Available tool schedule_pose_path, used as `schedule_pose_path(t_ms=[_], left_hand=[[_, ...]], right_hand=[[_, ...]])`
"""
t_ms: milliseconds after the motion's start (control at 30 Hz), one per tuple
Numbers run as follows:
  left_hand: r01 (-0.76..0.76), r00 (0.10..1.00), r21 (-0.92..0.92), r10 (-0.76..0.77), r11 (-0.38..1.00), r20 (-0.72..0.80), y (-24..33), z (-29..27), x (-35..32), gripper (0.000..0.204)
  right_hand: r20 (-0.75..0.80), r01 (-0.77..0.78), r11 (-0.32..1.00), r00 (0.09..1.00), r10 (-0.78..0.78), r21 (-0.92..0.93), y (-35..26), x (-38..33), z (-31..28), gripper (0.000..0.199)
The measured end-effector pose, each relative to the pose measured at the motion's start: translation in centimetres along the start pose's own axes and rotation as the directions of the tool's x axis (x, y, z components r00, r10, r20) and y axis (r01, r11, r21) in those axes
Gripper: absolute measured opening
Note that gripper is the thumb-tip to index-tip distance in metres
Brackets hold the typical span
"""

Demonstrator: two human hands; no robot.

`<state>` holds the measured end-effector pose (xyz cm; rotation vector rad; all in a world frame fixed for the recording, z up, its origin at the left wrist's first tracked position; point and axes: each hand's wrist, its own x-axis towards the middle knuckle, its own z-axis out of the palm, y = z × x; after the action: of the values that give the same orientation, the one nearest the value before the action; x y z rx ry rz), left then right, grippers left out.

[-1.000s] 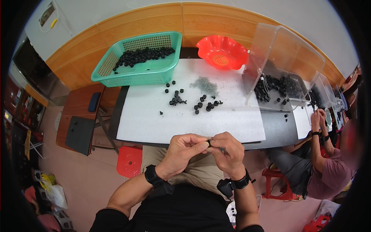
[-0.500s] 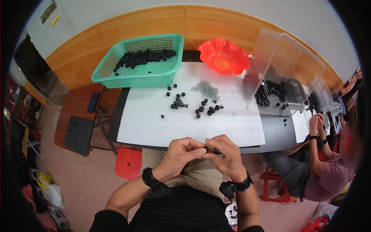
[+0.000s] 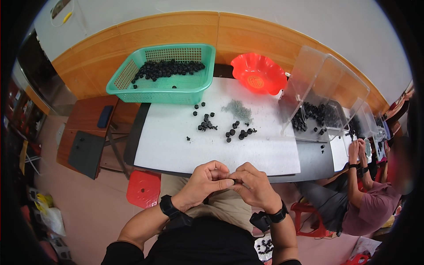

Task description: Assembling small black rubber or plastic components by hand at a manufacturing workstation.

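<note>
My left hand and my right hand meet at the near edge of the table, fingertips pinched together. Between them is a small black part, mostly covered by the fingers, so its shape is hard to make out. Beyond the hands, on a white sheet, lie loose groups of small black knob-like parts, with more black knobs to the right. Behind these is a little heap of fine, clear greyish pieces.
A green basket of black parts stands at the back left, beside a red scalloped bowl. Clear plastic bins with black parts are on the right. There a co-worker sits. A red stool stands left of my legs.
The whole view has shifted slightly. Both hands stay together around the small black part, with the right fingers turned a little around it.
</note>
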<state>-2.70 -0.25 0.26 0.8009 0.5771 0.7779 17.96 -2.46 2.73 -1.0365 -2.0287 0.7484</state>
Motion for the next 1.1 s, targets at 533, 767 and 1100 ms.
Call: schedule_pose_path(t_ms=[533,767,1100], left_hand=[[-0.088,0.992,-0.021,0.086,0.996,-0.087,0.6,-0.5,-0.5,0.023],[-0.161,0.981,-0.032,0.156,0.986,-0.113,0.0,-1.5,-1.1,0.019],[-0.190,0.966,0.050,0.196,0.981,-0.172,0.5,-1.7,-1.7,0.016]], right_hand=[[-0.034,0.041,0.997,0.998,-0.044,-0.070,-0.5,2.6,0.5,0.030],[-0.190,-0.033,0.994,0.982,0.014,-0.100,-0.3,7.4,-1.4,0.024],[-0.442,0.088,0.979,0.882,-0.162,-0.183,-1.7,21.9,-2.2,0.027]])
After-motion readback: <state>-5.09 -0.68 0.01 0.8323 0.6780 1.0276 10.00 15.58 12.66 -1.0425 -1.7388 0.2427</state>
